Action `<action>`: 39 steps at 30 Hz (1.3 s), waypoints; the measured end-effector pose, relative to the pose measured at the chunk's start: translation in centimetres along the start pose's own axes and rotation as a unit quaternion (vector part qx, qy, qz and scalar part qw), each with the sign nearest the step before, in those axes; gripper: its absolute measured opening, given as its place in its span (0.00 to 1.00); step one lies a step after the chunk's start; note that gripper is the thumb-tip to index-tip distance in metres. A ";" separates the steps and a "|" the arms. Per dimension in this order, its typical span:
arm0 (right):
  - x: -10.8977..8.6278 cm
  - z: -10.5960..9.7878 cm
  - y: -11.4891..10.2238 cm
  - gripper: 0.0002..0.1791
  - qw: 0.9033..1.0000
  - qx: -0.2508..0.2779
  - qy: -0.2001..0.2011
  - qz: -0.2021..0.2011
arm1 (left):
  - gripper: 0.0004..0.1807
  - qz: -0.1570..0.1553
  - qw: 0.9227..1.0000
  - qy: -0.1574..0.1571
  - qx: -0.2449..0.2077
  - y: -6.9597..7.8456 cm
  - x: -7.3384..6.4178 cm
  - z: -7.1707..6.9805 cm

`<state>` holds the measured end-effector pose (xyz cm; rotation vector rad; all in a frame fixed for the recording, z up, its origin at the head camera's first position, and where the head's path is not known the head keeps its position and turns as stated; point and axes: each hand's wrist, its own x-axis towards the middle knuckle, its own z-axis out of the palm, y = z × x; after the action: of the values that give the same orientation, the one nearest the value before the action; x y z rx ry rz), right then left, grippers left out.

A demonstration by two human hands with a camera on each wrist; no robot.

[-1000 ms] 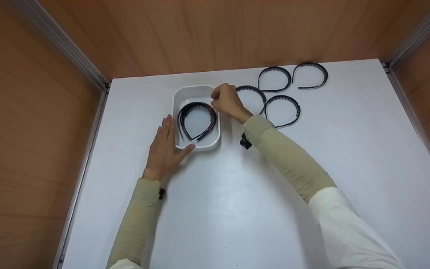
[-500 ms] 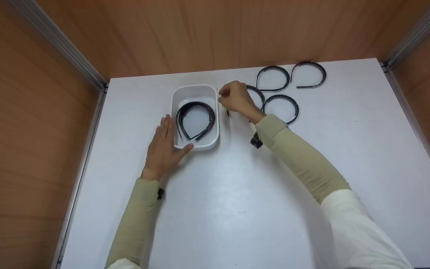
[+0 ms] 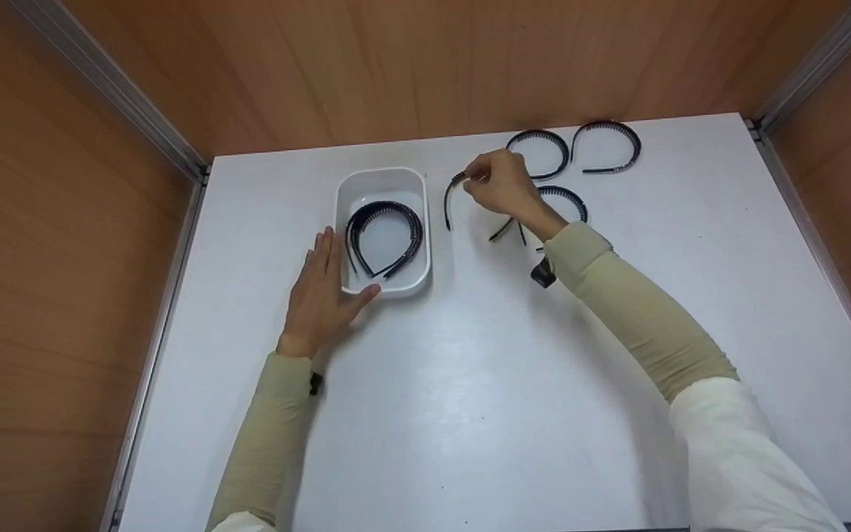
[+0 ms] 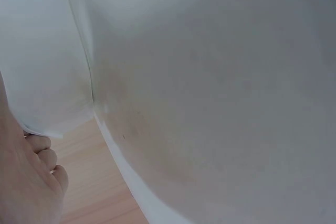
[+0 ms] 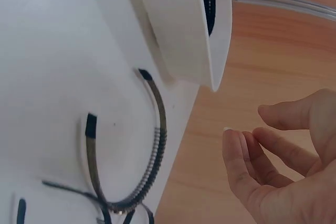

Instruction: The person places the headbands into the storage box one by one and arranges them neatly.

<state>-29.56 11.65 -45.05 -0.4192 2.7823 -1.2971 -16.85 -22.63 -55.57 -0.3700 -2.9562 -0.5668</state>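
Observation:
My left hand (image 3: 315, 295) lies flat along the left side of a white plastic tub (image 3: 428, 251), fingers straight, thumb at the front corner. Inside the tub is a nest of several black headbands (image 3: 417, 229). My right hand (image 3: 503, 181) hovers over a toothed headband (image 3: 447, 207) with brownish arms, hiding its middle in the head view. In the right wrist view, the thumb and fingers of my right hand (image 5: 273, 166) are bent and apart, with nothing between them. That headband (image 5: 161, 124) lies on the table there, overlapping another dark headband (image 5: 68, 187).
Two more black headbands, a rear left one (image 3: 566, 151) and a far right one (image 3: 636, 151), lie near the table's back edge. Another headband (image 3: 580, 203) is partly behind my right wrist. Wood-look panels (image 3: 425, 74) border the white table (image 3: 470, 414).
My right hand has moved right, away from the tub's right rim, uncovering the arm of the brownish headband beside the tub. My left hand and the headbands in the tub stay put.

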 end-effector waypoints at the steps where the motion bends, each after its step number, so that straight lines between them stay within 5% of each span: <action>1: -0.1 -0.3 0.2 0.13 1.000 -0.001 0.003 -0.001 | 0.63 0.000 1.000 0.001 -0.001 0.0 0.0 0.0; 17: -1.7 -4.8 3.2 0.14 0.998 0.001 0.042 0.036 | 0.63 0.002 1.000 0.004 -0.006 -0.1 0.1 -0.1; 39: -3.3 -7.6 7.8 0.13 0.994 -0.011 0.087 0.067 | 0.65 0.002 1.000 0.009 0.004 0.0 0.0 0.1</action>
<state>-29.30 22.94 -46.29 -0.1220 2.9078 -1.3344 -16.85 -22.59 -55.69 -0.3685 -2.9399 -0.5546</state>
